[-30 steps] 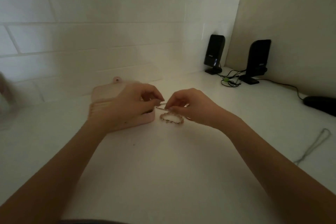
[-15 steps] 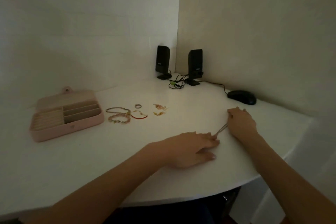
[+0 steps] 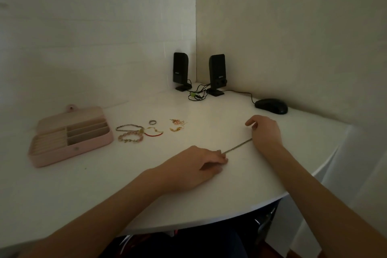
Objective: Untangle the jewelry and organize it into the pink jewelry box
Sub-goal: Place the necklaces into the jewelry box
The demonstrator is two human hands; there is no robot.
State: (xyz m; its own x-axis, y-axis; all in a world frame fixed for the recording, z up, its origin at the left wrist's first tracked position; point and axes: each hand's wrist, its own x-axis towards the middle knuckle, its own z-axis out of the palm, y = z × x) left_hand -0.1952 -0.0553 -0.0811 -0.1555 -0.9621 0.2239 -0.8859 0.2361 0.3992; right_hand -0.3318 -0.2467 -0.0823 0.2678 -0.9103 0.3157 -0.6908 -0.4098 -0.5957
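Note:
The pink jewelry box (image 3: 92, 144) lies open at the left of the white desk, its compartments looking empty. To its right lie two beaded bracelets (image 3: 130, 133), a red cord bracelet (image 3: 154, 133), a ring (image 3: 152, 122) and gold earrings (image 3: 178, 125). A thin silver chain (image 3: 237, 147) is stretched straight between my hands. My left hand (image 3: 201, 163) holds its near end with curled fingers on the desk. My right hand (image 3: 265, 131) holds the far end.
Two black speakers (image 3: 216, 73) with tangled cables stand in the back corner. A black mouse (image 3: 271, 106) lies at the right by the wall. The desk's curved front edge (image 3: 230, 217) runs close below my arms.
One second ago my hands worked on a bracelet beside the box. Half a second ago both had shifted right onto the chain; since then they have moved apart, drawing it out longer.

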